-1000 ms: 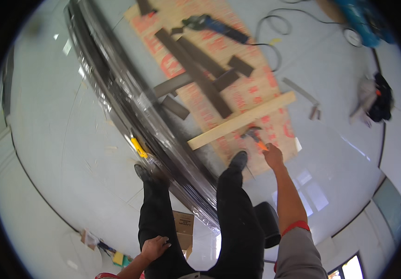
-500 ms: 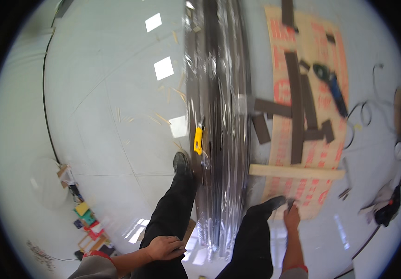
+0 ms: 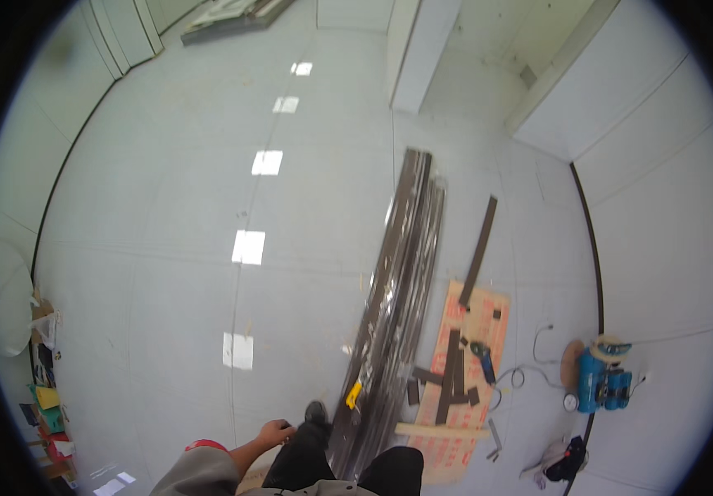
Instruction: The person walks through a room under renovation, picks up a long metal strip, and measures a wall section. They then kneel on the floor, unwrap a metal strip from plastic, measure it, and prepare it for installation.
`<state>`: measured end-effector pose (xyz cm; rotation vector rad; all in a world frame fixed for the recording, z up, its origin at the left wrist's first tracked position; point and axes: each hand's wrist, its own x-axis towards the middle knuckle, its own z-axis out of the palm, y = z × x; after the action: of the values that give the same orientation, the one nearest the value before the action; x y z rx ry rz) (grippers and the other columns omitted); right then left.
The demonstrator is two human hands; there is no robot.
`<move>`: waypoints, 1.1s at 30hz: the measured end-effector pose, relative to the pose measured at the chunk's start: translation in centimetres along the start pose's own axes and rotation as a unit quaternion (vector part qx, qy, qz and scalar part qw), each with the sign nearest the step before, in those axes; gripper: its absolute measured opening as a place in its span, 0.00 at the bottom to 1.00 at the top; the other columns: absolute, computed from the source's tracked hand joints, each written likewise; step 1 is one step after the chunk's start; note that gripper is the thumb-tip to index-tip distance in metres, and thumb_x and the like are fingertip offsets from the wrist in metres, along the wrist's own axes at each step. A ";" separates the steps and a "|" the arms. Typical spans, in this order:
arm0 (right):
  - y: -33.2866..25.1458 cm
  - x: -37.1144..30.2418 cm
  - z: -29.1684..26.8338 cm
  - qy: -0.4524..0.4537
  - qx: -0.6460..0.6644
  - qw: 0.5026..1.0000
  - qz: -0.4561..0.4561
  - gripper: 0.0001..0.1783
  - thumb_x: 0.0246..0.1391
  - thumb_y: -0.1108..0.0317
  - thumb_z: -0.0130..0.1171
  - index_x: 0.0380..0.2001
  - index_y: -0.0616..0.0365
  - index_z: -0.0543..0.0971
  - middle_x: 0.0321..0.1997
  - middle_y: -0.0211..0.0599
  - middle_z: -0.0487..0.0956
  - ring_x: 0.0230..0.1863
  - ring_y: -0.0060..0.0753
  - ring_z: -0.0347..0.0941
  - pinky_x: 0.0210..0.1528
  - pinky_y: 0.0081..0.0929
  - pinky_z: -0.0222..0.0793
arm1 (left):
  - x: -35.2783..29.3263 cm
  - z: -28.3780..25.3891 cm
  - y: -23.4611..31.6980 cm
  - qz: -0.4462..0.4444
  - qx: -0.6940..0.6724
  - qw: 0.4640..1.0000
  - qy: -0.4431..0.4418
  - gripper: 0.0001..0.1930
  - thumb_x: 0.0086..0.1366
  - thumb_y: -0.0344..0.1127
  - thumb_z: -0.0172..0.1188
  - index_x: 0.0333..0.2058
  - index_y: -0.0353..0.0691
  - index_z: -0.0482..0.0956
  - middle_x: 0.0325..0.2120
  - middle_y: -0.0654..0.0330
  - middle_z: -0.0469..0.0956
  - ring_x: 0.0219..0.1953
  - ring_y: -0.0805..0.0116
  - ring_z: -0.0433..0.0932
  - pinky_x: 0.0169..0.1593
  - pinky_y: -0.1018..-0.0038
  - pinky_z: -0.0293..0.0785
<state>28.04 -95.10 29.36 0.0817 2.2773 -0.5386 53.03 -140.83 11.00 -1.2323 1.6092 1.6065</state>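
Observation:
My left hand (image 3: pixel 276 432) rests by my left knee, its fingers loosely stretched and nothing seen in it. My right hand is out of view. Between my legs and ahead lies a long bundle of dark brown strips (image 3: pixel 410 248) wrapped in clear plastic. On its near part lies a yellow utility knife (image 3: pixel 353 395). To the right, cut dark strips (image 3: pixel 449 384) are scattered over a tan sheet with red print (image 3: pixel 493 310). A corded green and blue power tool (image 3: pixel 484 362) lies beside them, and a pale wooden batten (image 3: pixel 439 431) crosses the sheet's near part.
A blue air compressor (image 3: pixel 592 384) stands by the right wall, with a dark bag (image 3: pixel 565 460) nearer. Assorted boxes and coloured items (image 3: pixel 48 405) line the left wall. A white pillar (image 3: pixel 423 58) stands ahead. Flat panels (image 3: pixel 232 18) lie at the far left.
My view has lifted from the near floor to the far room. My right hand, earlier low beside my right foot at the sheet, has left the picture. The knife stays on the bundle.

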 end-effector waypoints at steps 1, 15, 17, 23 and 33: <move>-3.9 2.3 0.3 -0.014 0.019 1.000 0.001 0.15 0.50 0.63 0.58 0.41 0.57 0.77 0.32 0.45 0.81 0.36 0.43 0.78 0.41 0.39 0.74 | -0.9 -4.4 0.2 0.009 0.018 0.999 0.033 0.20 0.62 0.50 0.63 0.38 0.35 0.83 0.29 0.55 0.84 0.29 0.67 0.84 0.34 0.70 0.80; -44.5 23.7 6.4 -0.197 -0.106 0.975 0.007 0.19 0.52 0.55 0.63 0.34 0.62 0.78 0.21 0.43 0.77 0.23 0.42 0.76 0.28 0.39 0.70 | -3.5 -51.4 16.0 0.005 -0.205 0.937 0.284 0.13 0.63 0.37 0.57 0.39 0.31 0.79 0.29 0.54 0.81 0.26 0.66 0.82 0.28 0.72 0.78; -57.1 28.3 3.6 -0.163 -0.066 0.984 0.004 0.20 0.52 0.54 0.64 0.33 0.63 0.78 0.20 0.43 0.77 0.22 0.42 0.75 0.26 0.39 0.70 | -4.0 -53.6 16.4 -0.045 -0.241 0.926 0.285 0.13 0.63 0.36 0.57 0.38 0.30 0.78 0.29 0.54 0.81 0.26 0.65 0.82 0.27 0.71 0.78; -95.1 42.2 -0.5 -0.072 0.062 0.989 -0.116 0.16 0.57 0.59 0.61 0.28 0.61 0.72 0.20 0.36 0.75 0.16 0.27 0.69 0.17 0.29 0.67 | 4.0 -56.5 12.9 -0.131 -0.332 0.889 0.288 0.17 0.60 0.38 0.63 0.41 0.28 0.80 0.32 0.49 0.83 0.32 0.55 0.83 0.36 0.64 0.80; -120.3 55.8 8.7 -0.182 -0.230 0.941 -0.170 0.19 0.56 0.55 0.61 0.25 0.63 0.76 0.18 0.41 0.76 0.17 0.40 0.74 0.21 0.40 0.70 | 21.0 -98.9 42.6 -0.018 -0.311 0.926 0.213 0.15 0.61 0.40 0.63 0.41 0.34 0.81 0.31 0.57 0.82 0.31 0.65 0.82 0.32 0.70 0.78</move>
<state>-31.54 -213.86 27.09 -0.6042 1.9962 -0.1570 28.36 -246.72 25.85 -2.0408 1.3193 2.0084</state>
